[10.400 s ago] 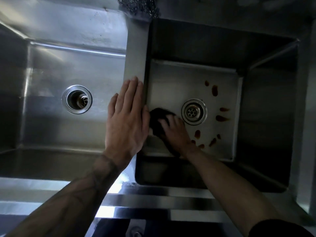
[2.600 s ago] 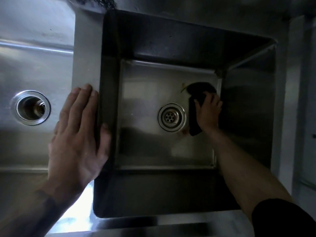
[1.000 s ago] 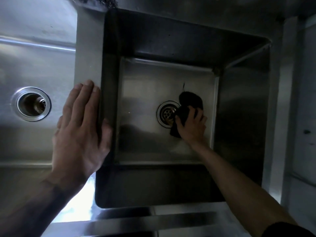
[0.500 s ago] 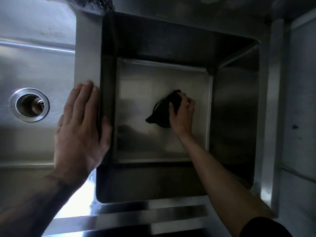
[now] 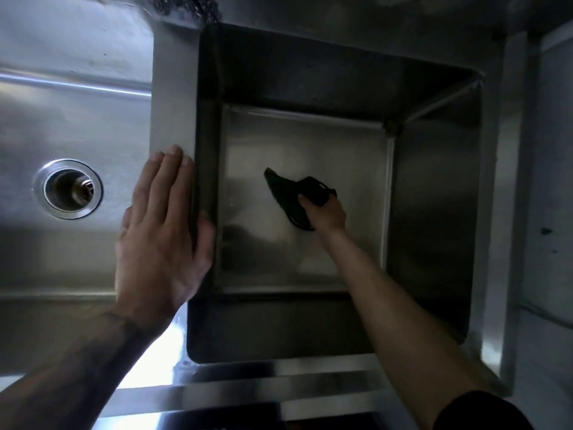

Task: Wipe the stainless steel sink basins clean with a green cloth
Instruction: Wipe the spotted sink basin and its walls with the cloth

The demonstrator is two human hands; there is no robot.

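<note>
Gripping a dark cloth (image 5: pixel 288 193) on the floor of the right basin (image 5: pixel 434 212).

Right hand (image 5: pixel 325 214) curled tight round the bunched cloth near mid-floor, one pointed corner trailing out to the far left. Left hand (image 5: pixel 161 231) flat and open, holding nothing, fingers straight and together along the divider (image 5: pixel 173 88) between the basins, thumb over its right edge. Left basin (image 5: pixel 77 119) with round drain (image 5: pixel 68 188) uncovered; dark scourer (image 5: pixel 186 7) at the far rim.
</note>
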